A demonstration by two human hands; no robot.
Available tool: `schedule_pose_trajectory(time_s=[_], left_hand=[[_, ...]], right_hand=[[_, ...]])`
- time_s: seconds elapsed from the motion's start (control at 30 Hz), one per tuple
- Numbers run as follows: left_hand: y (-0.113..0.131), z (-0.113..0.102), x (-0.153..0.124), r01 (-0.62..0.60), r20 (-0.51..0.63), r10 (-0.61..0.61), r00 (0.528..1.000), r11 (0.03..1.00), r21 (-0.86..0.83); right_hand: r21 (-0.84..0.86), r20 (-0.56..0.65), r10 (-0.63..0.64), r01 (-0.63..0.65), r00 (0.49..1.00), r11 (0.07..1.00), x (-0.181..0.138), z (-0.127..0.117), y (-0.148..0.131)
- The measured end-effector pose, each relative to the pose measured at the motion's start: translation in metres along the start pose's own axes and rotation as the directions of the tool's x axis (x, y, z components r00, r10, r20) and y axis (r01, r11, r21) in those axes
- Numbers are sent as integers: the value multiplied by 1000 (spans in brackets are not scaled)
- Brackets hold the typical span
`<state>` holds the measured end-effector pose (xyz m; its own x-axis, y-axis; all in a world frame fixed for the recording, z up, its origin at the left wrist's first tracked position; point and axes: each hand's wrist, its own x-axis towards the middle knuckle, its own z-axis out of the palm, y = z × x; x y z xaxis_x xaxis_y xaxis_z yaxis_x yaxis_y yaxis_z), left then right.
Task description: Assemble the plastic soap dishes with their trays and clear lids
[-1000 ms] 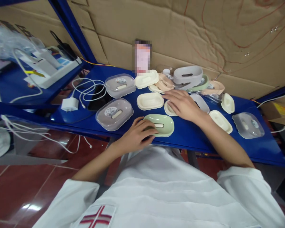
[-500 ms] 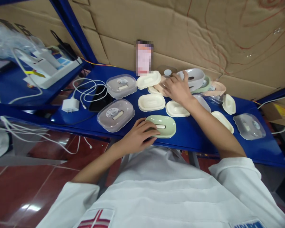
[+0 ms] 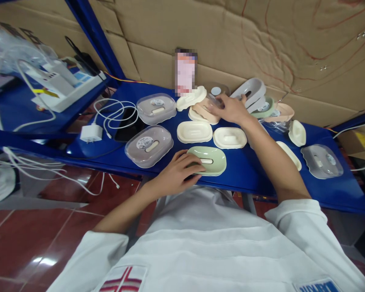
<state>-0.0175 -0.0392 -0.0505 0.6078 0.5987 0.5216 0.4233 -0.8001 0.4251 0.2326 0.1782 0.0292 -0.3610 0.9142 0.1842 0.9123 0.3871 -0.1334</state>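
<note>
Fingers of the left hand (image 3: 180, 172) bend over the left end of a shiny, pale green, oval plastic dish (image 3: 219, 162). The dish sits by the front edge of the flat blue surface (image 3: 240, 176), near the middle of that edge. I cannot tell if this grip is squeezing or just resting there. The right hand (image 3: 232, 110) reaches toward the back edge, with its fingertips at a peach-coloured oval dish (image 3: 203, 111). Its fingers are spread apart, but I cannot tell if that grip holds anything. Just right of it leans a smooth grey oval dish (image 3: 255, 90). Between the two hands lie two cream oval trays with raised rims (image 3: 194, 132) (image 3: 231, 138), side by side.

The green dish looks light and stiff, and its shine (like a wet plate) may make it a bit slippery. Its rim seems the best place to hold, with the thumb outside and fingers inside. The peach dish looks light too, and pinching its edge should be gentle enough.
</note>
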Motion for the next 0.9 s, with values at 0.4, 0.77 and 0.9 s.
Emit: schedule_pose_trajectory(time_s=[0.4, 0.77, 0.9], left_hand=[[1, -1, 1, 0, 3, 0, 1000, 1000, -2], [0, -1, 1, -13, -2, 13, 1000, 1000, -17], [3, -1, -1, 15, -65, -17, 998, 999, -39]], right_hand=[[-38, 60, 42, -40, 997, 999, -9, 6, -9], [365, -3, 197, -183, 980, 913, 20, 4, -4], [305, -204, 84, -18, 975, 952, -32, -22, -1]])
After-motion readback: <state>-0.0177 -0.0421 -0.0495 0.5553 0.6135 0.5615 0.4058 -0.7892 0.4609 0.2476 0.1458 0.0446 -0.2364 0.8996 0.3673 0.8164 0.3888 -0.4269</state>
